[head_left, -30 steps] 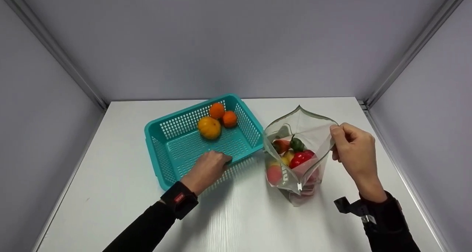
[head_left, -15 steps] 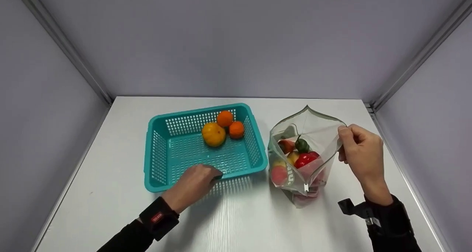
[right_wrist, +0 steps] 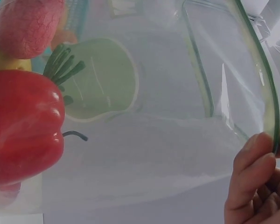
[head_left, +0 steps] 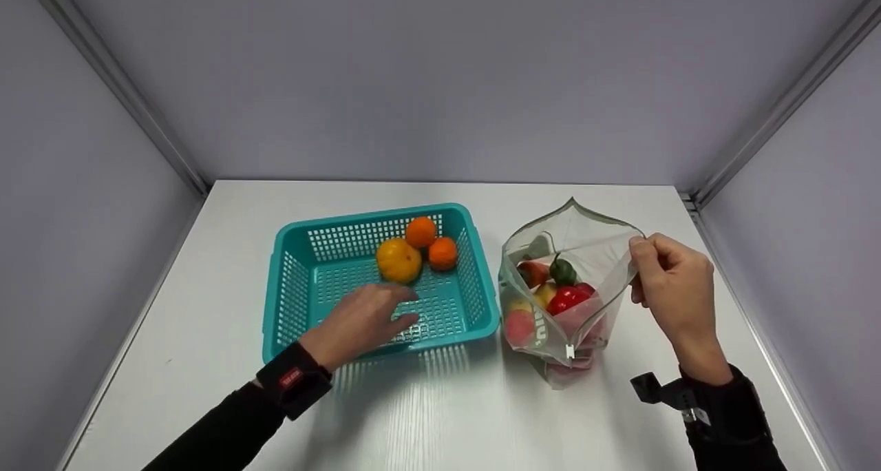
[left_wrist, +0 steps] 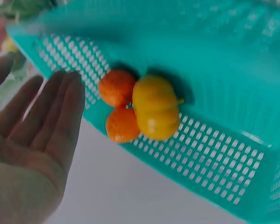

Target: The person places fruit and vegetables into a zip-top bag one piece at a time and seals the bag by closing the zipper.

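Over the front part of a teal plastic basket (head_left: pixel 296 231), my left hand (head_left: pixel 365 323) reaches in with fingers extended and nothing held. Beyond its fingertips lie a small yellow pumpkin (head_left: pixel 398 261) and two oranges, one orange (head_left: pixel 420 231) behind the other orange (head_left: pixel 442 254). My right hand (head_left: pixel 674 288) pinches the rim of a clear zip bag (head_left: pixel 599 237), which stands with its mouth spread. Inside it are a red bell pepper (right_wrist: pixel 23 126), a green pepper (head_left: pixel 563 271) and other pink and yellow produce. In the left wrist view the left hand (left_wrist: pixel 32 140) shows its palm.
A white table (head_left: pixel 440 416) carries the basket and the bag side by side, with a narrow gap between them. Grey panels (head_left: pixel 440 78) enclose the back and both sides.
The left hand has let go of the basket's front rim and moved in over it, fingers spreading. The basket has turned and shifted slightly toward me. The right hand still holds the bag's rim.
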The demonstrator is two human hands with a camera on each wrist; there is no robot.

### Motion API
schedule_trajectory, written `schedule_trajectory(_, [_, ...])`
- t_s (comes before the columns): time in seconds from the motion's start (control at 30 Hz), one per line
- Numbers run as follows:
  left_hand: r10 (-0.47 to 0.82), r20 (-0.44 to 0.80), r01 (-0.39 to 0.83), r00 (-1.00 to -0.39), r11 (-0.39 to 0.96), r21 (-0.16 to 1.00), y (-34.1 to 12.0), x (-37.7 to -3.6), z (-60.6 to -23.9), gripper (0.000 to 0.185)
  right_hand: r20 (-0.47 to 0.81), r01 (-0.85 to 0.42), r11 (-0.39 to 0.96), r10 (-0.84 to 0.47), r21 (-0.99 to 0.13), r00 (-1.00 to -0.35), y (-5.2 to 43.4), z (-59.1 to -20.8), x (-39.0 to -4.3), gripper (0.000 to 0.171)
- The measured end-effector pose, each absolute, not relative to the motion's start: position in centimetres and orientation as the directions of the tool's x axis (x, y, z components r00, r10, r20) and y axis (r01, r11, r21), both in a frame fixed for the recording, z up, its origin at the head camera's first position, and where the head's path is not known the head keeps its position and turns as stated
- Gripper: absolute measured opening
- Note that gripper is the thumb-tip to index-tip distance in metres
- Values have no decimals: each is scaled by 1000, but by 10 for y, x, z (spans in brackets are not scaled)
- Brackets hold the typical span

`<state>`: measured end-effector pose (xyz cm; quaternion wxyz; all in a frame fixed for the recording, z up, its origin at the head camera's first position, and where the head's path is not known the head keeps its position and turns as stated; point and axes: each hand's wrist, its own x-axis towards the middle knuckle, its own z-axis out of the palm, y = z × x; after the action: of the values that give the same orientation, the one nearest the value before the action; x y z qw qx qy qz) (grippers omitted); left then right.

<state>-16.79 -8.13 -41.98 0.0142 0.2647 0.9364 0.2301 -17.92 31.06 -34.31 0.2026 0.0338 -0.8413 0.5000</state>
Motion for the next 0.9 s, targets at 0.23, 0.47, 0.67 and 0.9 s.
schedule_trajectory(0.23, [490,294,562,-820,785,259,-69,-229,-413,28,383,-266,523,126,-810,-915,311,-343,-178,42])
schedule_trajectory(0.47, [494,227,532,-839,832,158,-60,-270,-432,33,389,-268,529,130,-805,-912,311,-342,-177,42])
schedule_trajectory(0.67, [449,188,474,-873,872,119,-56,-284,-453,35,375,-262,514,130,-817,-918,307,-343,-176,41])
schedule_trajectory(0.9, [456,136,462,-879,887,8,-54,-292,-466,41,379,-271,515,114,-813,-919,301,-345,-176,42])
